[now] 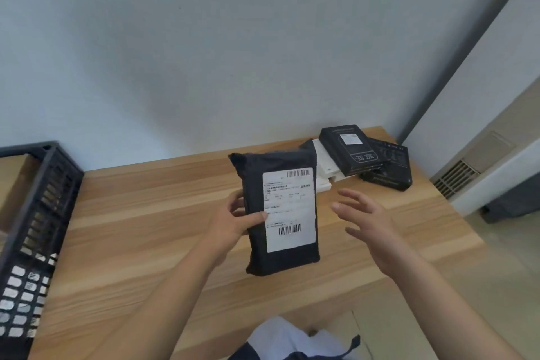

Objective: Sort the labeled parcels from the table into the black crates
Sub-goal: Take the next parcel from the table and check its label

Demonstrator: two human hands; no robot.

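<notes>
My left hand (233,221) grips a black soft parcel (257,172) by its left edge, thumb on the front, and holds it upright above the wooden table (146,213). Its white shipping label (290,209) with two barcodes faces me. My right hand (369,223) hovers just right of the parcel, fingers spread and apart from it. A black lattice crate (38,213) stands at the table's left edge. More parcels lie at the far right corner: a black box (349,150) with a small label, another black box (390,168) and a white box (324,168).
A brown cardboard surface (14,184) shows behind the crate's wall. White labels (20,295) show through the crate's lattice. A pale wall runs behind the table. A grey vent unit (458,178) stands on the floor beyond the table's right edge.
</notes>
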